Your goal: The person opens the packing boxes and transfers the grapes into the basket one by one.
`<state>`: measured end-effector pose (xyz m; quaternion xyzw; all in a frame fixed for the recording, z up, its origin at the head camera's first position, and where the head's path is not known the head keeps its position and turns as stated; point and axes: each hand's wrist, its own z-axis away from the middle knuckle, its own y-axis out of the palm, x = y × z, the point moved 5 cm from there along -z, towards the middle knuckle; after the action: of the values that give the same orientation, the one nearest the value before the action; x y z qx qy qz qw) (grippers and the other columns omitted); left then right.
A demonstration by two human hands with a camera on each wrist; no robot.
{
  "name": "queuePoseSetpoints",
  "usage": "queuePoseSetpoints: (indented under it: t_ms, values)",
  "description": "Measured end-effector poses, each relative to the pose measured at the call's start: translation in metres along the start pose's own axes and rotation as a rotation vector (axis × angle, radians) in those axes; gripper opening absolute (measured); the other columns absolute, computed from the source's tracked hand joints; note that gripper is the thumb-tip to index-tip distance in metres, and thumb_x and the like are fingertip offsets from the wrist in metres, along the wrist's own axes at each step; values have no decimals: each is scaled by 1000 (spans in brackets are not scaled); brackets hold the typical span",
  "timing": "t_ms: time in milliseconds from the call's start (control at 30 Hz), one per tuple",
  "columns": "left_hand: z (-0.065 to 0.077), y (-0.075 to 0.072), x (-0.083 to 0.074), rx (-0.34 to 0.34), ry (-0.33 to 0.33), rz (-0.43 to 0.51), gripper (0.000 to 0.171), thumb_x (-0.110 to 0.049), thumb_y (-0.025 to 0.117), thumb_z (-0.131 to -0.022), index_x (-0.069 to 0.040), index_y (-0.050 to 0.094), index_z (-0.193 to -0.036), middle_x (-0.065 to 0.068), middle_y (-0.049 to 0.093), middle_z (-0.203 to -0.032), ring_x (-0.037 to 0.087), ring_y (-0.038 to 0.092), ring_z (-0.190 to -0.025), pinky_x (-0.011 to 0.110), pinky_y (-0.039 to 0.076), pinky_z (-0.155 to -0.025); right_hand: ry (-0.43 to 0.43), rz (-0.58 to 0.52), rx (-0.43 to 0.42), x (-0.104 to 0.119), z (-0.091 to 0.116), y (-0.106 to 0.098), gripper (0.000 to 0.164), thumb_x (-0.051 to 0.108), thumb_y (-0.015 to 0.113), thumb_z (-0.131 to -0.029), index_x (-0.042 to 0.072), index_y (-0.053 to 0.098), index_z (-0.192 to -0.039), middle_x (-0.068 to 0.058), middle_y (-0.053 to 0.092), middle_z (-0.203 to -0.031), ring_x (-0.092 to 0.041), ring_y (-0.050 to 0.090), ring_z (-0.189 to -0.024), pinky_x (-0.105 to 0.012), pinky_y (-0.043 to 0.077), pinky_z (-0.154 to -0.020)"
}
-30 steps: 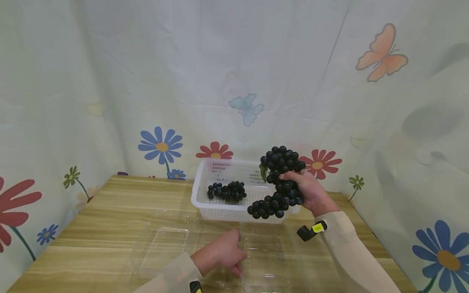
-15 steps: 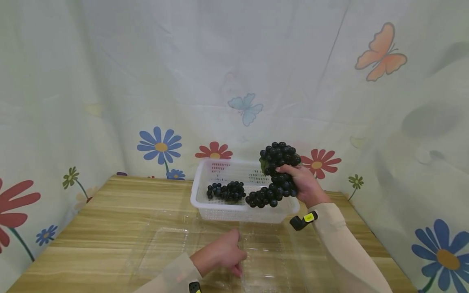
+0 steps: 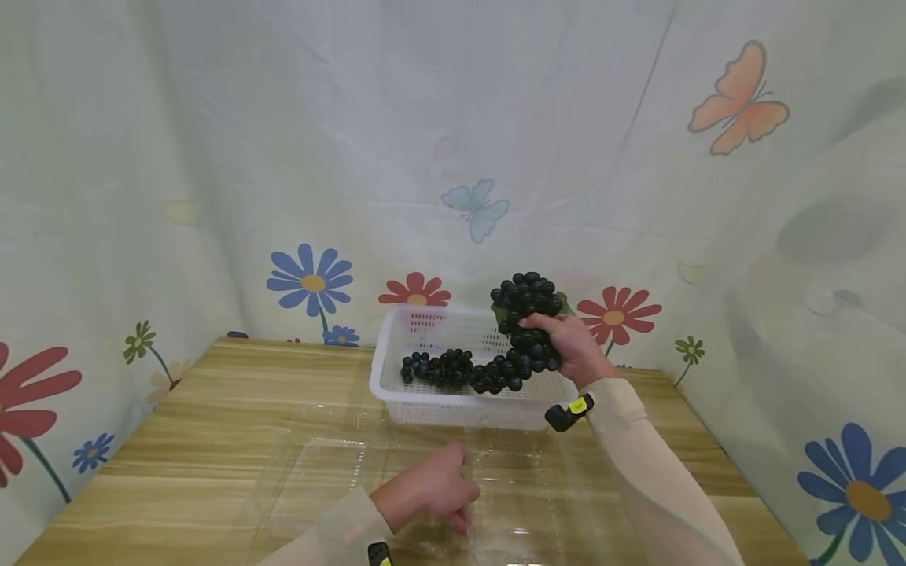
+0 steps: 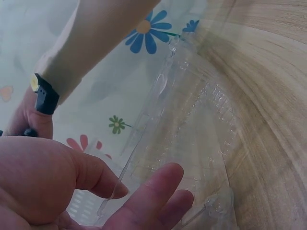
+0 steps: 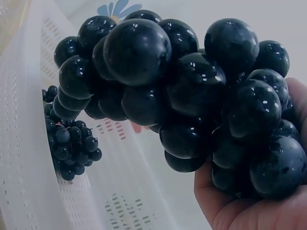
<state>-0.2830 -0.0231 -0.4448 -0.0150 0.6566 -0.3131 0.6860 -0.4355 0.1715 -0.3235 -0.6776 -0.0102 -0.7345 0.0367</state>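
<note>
My right hand [image 3: 575, 350] grips a long, bent bunch of dark grapes [image 3: 527, 354] over the right part of a white basket [image 3: 439, 413]. Green leaves show near its thumb, and the lower tip hangs toward the basket's middle. Up close in the right wrist view, the glossy grapes [image 5: 192, 91] sit against my palm. Inside the basket at left lies another dark bunch [image 3: 437, 368]. Nearer to me, my left hand [image 3: 442, 487] pinches the edge of a clear plastic clamshell box [image 4: 192, 129], thumb on one side and fingers on the other.
The clamshell lies spread open on the wooden table [image 3: 170, 440], its two halves either side of my left hand. The basket stands behind it, close to a flower-printed curtain [image 3: 354, 157] that encloses the back and sides.
My right hand has moved left and slightly up with the grapes, bringing their lower tip beside the bunch in the basket. My left hand has stayed in place.
</note>
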Motion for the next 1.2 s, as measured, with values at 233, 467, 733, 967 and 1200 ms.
queuePoseSetpoints:
  t_ms: [233, 467, 733, 967, 1200]
  values:
    - [1, -1, 0, -8, 7, 5, 42, 5, 60, -84, 15, 44, -121, 18, 69, -61, 28, 71, -51, 30, 60, -50, 25, 30, -16, -4, -14, 4, 49, 22, 79, -86, 1, 60, -126, -1, 71, -98, -13, 70, -83, -30, 64, -73]
    - [-1, -1, 1, -7, -11, 1, 43, 4, 62, -84, 14, 45, -123, 20, 71, -65, 26, 71, -50, 30, 60, -50, 66, 86, -38, -7, -27, 0, 55, 24, 81, -83, 0, 59, -129, -5, 71, -103, -15, 70, -83, -31, 64, -74]
    - [1, 0, 0, -8, 1, -2, 39, 5, 59, -83, 12, 46, -119, 16, 69, -60, 27, 71, -50, 31, 60, -50, 106, 137, -56, -20, -43, -9, 53, 27, 82, -84, 1, 63, -126, -7, 69, -109, -17, 68, -88, -29, 63, -74]
    - [1, 0, -1, 4, -3, -9, 42, 4, 59, -83, 15, 46, -122, 14, 69, -59, 29, 71, -51, 32, 60, -52, 95, 213, -76, -28, -51, -11, 43, 28, 82, -84, 1, 70, -117, -14, 62, -134, -22, 61, -108, -41, 57, -101]
    - [-1, 1, 1, 0, -7, -2, 38, 5, 58, -83, 14, 47, -118, 15, 68, -56, 33, 72, -53, 35, 61, -53, 99, 299, -72, -37, -63, -15, 65, 30, 85, -79, -3, 64, -130, -14, 43, -156, -27, 43, -129, -52, 39, -120]
